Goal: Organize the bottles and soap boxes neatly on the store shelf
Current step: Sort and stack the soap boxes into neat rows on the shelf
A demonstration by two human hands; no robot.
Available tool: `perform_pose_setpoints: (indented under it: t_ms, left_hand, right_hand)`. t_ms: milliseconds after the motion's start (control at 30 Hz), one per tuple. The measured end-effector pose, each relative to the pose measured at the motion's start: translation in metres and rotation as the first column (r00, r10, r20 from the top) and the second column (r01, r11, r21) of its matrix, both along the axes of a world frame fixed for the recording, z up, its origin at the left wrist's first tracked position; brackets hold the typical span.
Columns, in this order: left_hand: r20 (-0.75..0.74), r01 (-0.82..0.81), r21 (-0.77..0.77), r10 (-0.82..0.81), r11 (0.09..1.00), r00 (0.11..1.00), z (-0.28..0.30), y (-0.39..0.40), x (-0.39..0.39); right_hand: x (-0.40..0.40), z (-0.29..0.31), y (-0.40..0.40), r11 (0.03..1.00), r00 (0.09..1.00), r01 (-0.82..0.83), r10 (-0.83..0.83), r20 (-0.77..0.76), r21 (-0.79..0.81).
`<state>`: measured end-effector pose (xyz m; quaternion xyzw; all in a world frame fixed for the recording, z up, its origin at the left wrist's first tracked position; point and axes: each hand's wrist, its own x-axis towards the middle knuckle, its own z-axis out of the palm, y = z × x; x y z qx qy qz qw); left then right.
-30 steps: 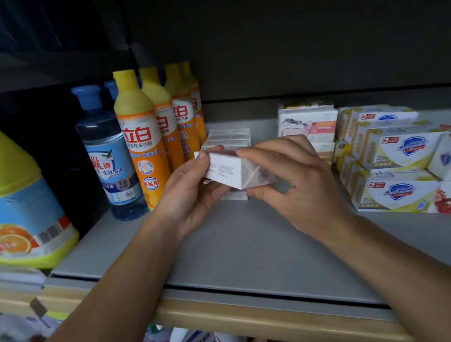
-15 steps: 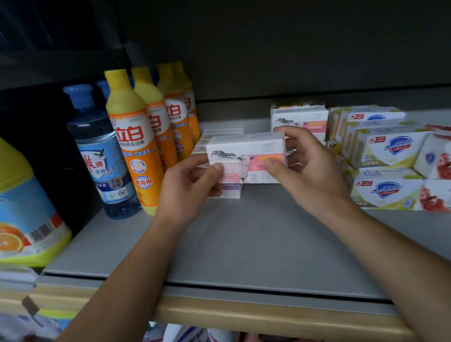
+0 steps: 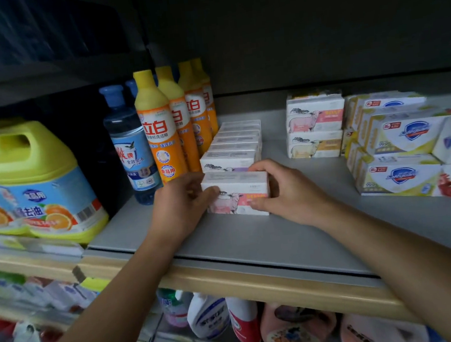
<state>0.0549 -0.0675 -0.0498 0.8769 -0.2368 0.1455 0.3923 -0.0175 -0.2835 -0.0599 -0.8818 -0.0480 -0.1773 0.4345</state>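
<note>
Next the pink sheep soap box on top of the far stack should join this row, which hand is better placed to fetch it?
Right. The right hand is on the side of the held soap box facing the stack's pink sheep soap box; the left hand would reach across.

Dim, shadowy upper recess; brighter shelf front; wide-angle bending, soft blur at edges.

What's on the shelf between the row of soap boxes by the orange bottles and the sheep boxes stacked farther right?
Nothing: in the head view bare shelf separates the soap row from the sheep stack.
</note>
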Motion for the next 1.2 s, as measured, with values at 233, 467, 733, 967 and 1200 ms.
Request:
perform_pose_setpoints:
  t_ms: [233,467,733,967,1200]
  left_hand:
    - [0.413,0.042,0.388,-0.214,0.921,0.885,0.01,-0.029,-0.023]
    - [0.389,0.006,0.434,-0.194,0.901,0.901,0.011,-0.029,-0.004]
    - [0.372,-0.001,0.427,-0.175,0.904,0.911,0.005,-0.044,0.013]
    - [0.395,0.022,0.353,-0.17,0.936,0.903,-0.003,-0.045,0.016]
    - [0.373,0.019,0.317,-0.143,0.948,0.917,-0.004,-0.047,0.019]
  right_hand:
    - [-0.005,0.014,-0.026,0.991,0.99,0.123,-0.118,-0.078,0.06]
    - [0.007,-0.007,-0.04,0.806,0.91,0.143,-0.335,-0.244,-0.574]
    - [0.007,-0.01,-0.037,0.781,0.903,0.123,-0.344,-0.258,-0.612]
    - [0.006,-0.007,-0.037,0.785,0.905,0.132,-0.345,-0.249,-0.606]
    - [0.003,0.001,-0.033,0.806,0.905,0.162,-0.352,-0.241,-0.569]
